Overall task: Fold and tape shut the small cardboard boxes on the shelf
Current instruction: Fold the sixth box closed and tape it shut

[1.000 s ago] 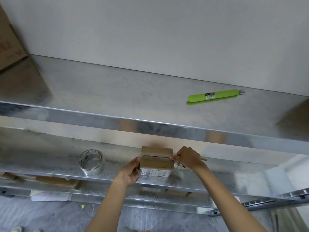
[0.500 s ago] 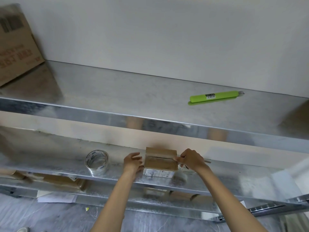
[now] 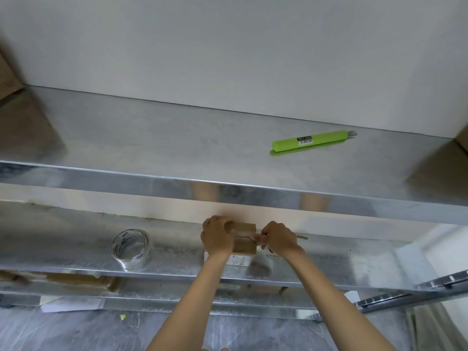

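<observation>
A small brown cardboard box with a white label on its front stands on the middle metal shelf. My left hand lies over the box's top left, fingers pressing on the top flap. My right hand is at the box's right edge, its fingers pinched on a strip of clear tape that runs across the box top. A clear tape roll sits just under my right hand, mostly hidden. A second roll of clear tape stands on the same shelf to the left.
A green utility knife lies on the upper shelf, blade tip pointing right. Large cardboard boxes show at the upper shelf's far left and far right edges. Flat cardboard lies on the lower shelf. Grey floor below.
My left hand has moved from the box's left side up onto its top. My right hand stays at the right edge. The camera has shifted slightly.
</observation>
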A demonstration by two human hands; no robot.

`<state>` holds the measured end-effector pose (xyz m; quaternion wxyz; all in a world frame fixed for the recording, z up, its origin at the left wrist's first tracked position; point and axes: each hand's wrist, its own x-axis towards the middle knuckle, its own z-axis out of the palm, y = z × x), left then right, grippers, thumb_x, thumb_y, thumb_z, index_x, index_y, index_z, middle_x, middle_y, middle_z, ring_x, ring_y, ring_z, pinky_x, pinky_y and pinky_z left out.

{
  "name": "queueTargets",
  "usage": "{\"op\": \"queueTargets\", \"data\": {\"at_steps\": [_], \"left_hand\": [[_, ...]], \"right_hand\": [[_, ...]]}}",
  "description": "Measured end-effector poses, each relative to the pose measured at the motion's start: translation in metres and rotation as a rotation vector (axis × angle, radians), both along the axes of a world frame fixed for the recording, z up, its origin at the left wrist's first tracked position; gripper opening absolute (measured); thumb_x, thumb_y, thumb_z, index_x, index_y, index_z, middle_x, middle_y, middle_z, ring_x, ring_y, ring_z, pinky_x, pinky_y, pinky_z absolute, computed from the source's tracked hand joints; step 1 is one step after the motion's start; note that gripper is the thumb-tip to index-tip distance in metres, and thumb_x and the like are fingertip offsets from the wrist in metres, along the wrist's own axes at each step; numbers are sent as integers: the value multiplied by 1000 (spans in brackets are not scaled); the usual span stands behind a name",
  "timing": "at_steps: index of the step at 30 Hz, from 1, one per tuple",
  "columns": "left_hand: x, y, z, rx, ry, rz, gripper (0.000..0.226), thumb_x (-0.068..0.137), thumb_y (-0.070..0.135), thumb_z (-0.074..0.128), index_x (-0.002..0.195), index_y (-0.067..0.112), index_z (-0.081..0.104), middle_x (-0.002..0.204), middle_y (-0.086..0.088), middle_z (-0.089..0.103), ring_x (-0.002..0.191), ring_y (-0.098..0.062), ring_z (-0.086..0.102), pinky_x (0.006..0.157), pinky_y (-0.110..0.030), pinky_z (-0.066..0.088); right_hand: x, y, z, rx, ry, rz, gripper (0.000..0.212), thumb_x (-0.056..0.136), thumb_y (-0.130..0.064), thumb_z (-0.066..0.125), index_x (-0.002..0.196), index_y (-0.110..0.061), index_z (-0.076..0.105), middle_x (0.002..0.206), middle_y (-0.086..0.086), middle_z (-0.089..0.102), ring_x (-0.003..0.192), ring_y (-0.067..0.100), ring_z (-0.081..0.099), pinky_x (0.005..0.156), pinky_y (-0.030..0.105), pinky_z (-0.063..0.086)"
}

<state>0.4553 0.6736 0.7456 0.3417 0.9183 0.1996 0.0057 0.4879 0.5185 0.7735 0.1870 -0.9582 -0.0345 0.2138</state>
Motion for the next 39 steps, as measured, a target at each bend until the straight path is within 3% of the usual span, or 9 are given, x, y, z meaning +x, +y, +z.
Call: {"op": "queueTargets", "data": {"at_steps": [11,15,18,22,28,30,33,36,39], "left_hand": [[-9,43,2,-706,-96,12,49,88,-15,41,119,15,64,129,-4,59,125,-22,50,103,-20,37],[-3,27,18,-84,-15,-267,47,96,11,40,143,21,38,150,-2,36,142,-24,23,118,-42,15],[-5,-1,24,438,146,-746,96,81,59,57,151,25,1,158,0,5,146,-31,-4,115,-57,-5],[-11,-20,17,568,145,-716,95,83,31,66,151,23,0,148,-13,24,135,-36,22,112,-57,18],[-19,11,30,36,-72,-612,94,68,35,77,143,45,21,131,4,26,120,-16,31,104,-39,33],[-24,13,30,-215,-183,-620,84,61,32,83,129,44,35,126,9,31,117,-10,39,99,-34,42],[-37,6,23,-530,-245,-572,77,59,18,87,117,38,40,124,11,42,112,-4,48,89,-18,48],[-46,16,7,-693,-221,-456,76,59,5,86,118,27,43,127,7,48,111,0,53,84,-15,48],[-46,29,-2,-670,-193,-458,78,58,7,86,118,30,42,128,8,48,113,0,52,86,-14,47]], "right_hand": [[-2,-2,-6,32,-1,-50,44,84,-58,59,68,-19,70,63,-8,68,51,3,53,55,21,38],[-3,-3,-6,45,17,-65,42,86,-56,59,68,-20,69,66,-7,69,53,4,55,54,21,38],[-4,-3,-2,16,7,-52,40,88,-53,57,67,-20,68,56,-9,62,53,8,57,54,22,39],[-12,-3,2,135,48,-36,41,89,-49,55,74,-13,68,63,-7,63,56,10,56,56,25,41],[-31,-49,65,674,-31,0,47,84,-59,45,65,-19,60,71,-2,64,76,17,59,81,39,44],[-36,-51,86,681,9,140,46,88,-52,50,63,-14,57,67,1,61,69,18,55,75,35,40],[-33,-36,108,491,-98,190,41,90,-40,60,55,-20,52,54,-4,54,52,7,48,59,27,35],[-26,-35,115,-161,-375,208,46,85,-55,57,57,-20,50,56,-5,49,58,9,48,54,27,31],[-26,-42,92,-239,-387,197,47,84,-59,55,59,-20,49,59,-5,47,67,16,51,55,27,30]]}}
